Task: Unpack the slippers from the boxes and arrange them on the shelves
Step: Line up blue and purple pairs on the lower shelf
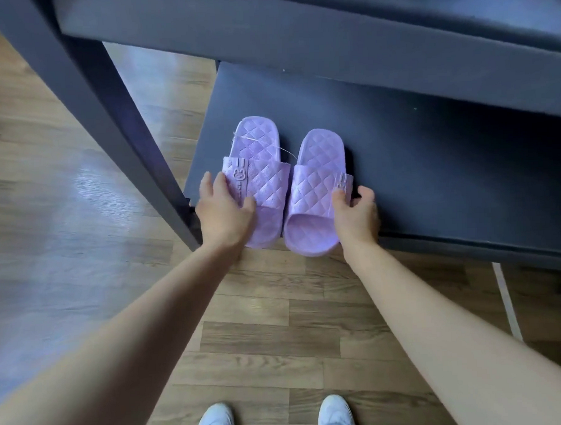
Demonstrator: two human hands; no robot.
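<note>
Two purple quilted slippers lie side by side on the lowest dark shelf [430, 162], toes toward me and overhanging its front edge. My left hand [223, 211] holds the left slipper [261, 168] at the outer side of its strap, thumb over the strap. My right hand [357, 214] grips the right slipper [316, 185] at the outer edge of its strap, thumb on top and fingers curled round the side. A thin plastic tag string runs between the two slippers. No boxes are in view.
A dark upper shelf board [330, 45] overhangs the lower one. A slanted dark frame leg [111, 129] stands just left of my left hand. Wood-pattern floor [261, 333] lies below, with my two white shoes [216, 419] at the bottom edge.
</note>
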